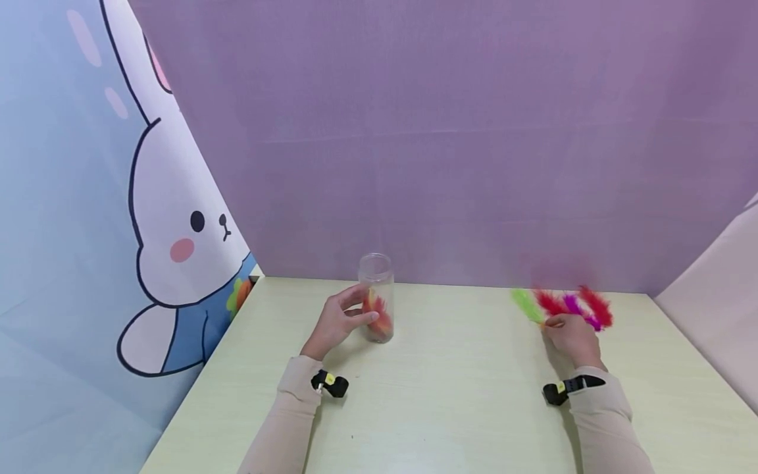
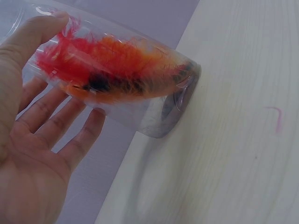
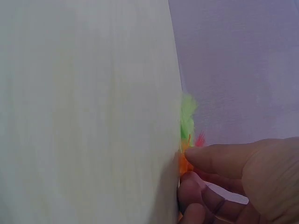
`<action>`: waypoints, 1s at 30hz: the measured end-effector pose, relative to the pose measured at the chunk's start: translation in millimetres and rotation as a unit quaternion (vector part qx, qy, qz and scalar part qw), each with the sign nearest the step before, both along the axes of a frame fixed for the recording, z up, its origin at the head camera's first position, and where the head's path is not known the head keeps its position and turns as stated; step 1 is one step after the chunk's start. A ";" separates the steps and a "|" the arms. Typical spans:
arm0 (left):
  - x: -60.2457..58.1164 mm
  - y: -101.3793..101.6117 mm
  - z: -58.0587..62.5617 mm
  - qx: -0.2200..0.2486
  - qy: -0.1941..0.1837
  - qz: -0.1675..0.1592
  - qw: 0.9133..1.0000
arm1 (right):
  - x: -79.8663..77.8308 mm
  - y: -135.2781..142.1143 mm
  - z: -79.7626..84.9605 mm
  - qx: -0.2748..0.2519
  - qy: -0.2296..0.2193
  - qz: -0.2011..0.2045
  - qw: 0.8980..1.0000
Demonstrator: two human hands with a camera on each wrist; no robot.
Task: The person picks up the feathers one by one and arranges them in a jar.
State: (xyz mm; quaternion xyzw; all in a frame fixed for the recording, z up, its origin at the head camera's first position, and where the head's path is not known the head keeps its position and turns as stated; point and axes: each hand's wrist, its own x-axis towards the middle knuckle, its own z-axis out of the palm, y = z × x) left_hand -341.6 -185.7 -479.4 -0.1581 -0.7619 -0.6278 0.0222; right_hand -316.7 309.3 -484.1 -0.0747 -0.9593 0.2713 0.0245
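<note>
Clear cylindrical jar: the see-through jar (image 1: 380, 291) is standing upright on the pale wood-grain table (image 1: 464, 375), within the left hand's reach, its open mouth showing above the fingers; fluffy red and orange feathers (image 2: 117, 60) are sitting inside.
Table edges: the far edge is running beyond both hands along the purple cloth backdrop (image 1: 462, 151); the side edges are slanting outward past each forearm.
Room between hands: a broad stretch of tabletop is separating the jar from the loose feathers.
Left hand (image 1: 340, 321): it is holding the jar from the side, thumb and fingers spreading around opposite sides.
Right hand (image 1: 573, 339): it is reaching low, fingers bending, thumb and forefinger touching an orange feather (image 3: 185, 164); whether they are pinching it, I cannot tell.
Loose feathers: a lime-green feather (image 1: 526, 305), red feathers (image 1: 597, 306) and a purple feather (image 1: 572, 303) are lying just beyond the right hand.
</note>
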 end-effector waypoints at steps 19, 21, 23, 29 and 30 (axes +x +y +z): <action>1.2 0.5 0.3 0.006 0.004 -0.009 1.000 | 0.2 2.5 -1.5 -0.008 0.005 -0.023 1.000; 0.6 1.0 -0.5 0.008 0.007 -0.011 1.000 | 0.3 2.9 -0.9 -0.007 0.004 -0.025 1.000; 0.1 1.2 -1.0 0.008 0.009 -0.013 1.000 | 0.2 3.2 -0.5 -0.007 0.003 -0.026 1.000; -0.5 1.3 -1.3 0.008 0.007 -0.012 1.000 | 0.0 3.5 0.5 -0.015 -0.010 -0.036 0.999; -0.5 1.3 -1.3 0.008 0.007 -0.012 1.000 | 0.0 3.3 0.7 -0.018 -0.013 -0.037 0.999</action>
